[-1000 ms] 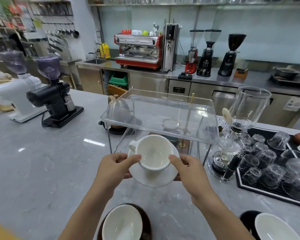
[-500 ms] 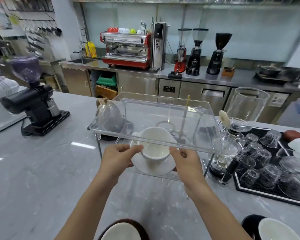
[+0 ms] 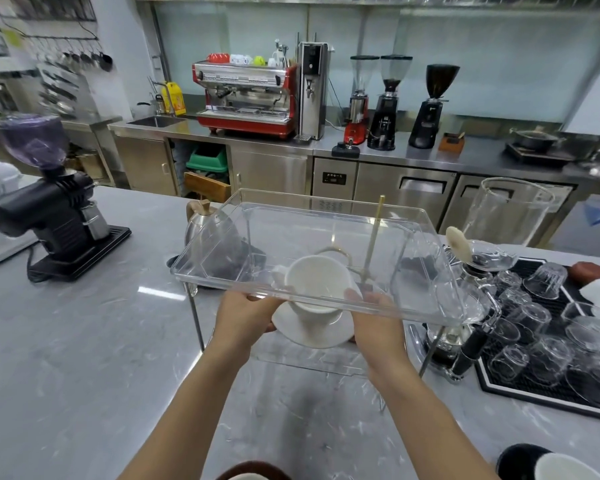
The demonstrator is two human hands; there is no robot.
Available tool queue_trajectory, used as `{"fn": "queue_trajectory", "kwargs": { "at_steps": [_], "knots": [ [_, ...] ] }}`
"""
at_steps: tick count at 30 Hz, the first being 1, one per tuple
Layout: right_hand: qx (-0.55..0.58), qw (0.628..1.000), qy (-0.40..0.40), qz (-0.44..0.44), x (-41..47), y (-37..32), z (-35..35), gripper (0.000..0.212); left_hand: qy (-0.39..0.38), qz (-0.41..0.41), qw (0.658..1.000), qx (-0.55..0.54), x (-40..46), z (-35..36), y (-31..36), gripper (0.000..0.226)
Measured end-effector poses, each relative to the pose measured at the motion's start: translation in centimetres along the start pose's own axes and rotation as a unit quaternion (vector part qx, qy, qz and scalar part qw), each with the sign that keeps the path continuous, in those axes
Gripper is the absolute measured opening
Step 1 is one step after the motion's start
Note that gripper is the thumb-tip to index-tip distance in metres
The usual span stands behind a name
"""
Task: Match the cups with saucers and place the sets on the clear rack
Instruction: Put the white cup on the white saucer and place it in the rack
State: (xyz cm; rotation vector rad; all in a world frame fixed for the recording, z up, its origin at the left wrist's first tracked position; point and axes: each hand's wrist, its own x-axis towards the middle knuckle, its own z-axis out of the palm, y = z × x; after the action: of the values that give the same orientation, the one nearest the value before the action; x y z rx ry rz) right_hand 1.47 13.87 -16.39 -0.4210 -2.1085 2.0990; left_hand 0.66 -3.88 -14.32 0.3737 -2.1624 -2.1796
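A white cup stands on a white saucer. My left hand grips the saucer's left edge and my right hand grips its right edge. The set is under the top shelf of the clear rack, just above the rack's lower shelf; I see the cup's upper part through the clear top shelf. A brown saucer with a white cup shows at the bottom edge. At the bottom right, a black saucer carries another white cup.
A black grinder stands at the left on the grey marble counter. A steel kettle sits behind the rack. A siphon brewer and a black mat with several upturned glasses stand to the right.
Both hands have carried the cup and saucer forward, from in front of the rack to under its top shelf. The view has moved closer to the rack.
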Motion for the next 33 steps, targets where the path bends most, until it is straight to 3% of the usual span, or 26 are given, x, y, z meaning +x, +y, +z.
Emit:
{"fn": "queue_trajectory", "kwargs": {
  "at_steps": [4,9,13,17,19,23,26,30,33],
  "knots": [
    [0.005,1.000,0.014,-0.005,0.1,0.0,0.1,0.042,-0.016,0.001,1.000,-0.007,0.4,0.4,-0.3,0.009],
    [0.018,0.999,0.025,-0.012,0.5,0.3,0.0,0.025,-0.024,-0.012,1.000,0.001,1.2,0.5,-1.0,0.025],
    [0.015,0.999,0.033,-0.007,1.1,0.5,-0.1,0.023,-0.024,-0.016,1.000,0.003,1.6,0.5,-1.3,0.023],
    [0.010,0.999,0.031,-0.009,1.4,0.6,-0.2,0.008,-0.022,-0.012,1.000,0.004,1.7,0.4,-1.7,0.021],
    [0.001,0.999,0.031,-0.010,1.4,0.6,-0.1,0.008,-0.027,-0.010,1.000,0.003,1.7,0.4,-1.6,0.020],
    [-0.001,0.999,0.032,0.007,1.4,0.7,0.1,0.040,-0.038,0.003,0.999,0.004,1.7,0.2,-1.5,0.009],
    [-0.005,1.000,0.028,0.006,1.5,0.7,0.0,0.040,-0.031,0.009,0.999,0.013,1.5,0.2,-1.5,0.017],
    [-0.021,1.000,0.018,-0.002,1.3,0.8,0.3,0.055,-0.021,0.023,0.999,0.032,1.2,0.1,-1.3,0.021],
    [-0.028,0.999,0.014,-0.023,1.3,0.8,0.2,0.043,-0.025,0.034,0.998,0.038,1.0,0.2,-1.2,0.015]
  ]
}}
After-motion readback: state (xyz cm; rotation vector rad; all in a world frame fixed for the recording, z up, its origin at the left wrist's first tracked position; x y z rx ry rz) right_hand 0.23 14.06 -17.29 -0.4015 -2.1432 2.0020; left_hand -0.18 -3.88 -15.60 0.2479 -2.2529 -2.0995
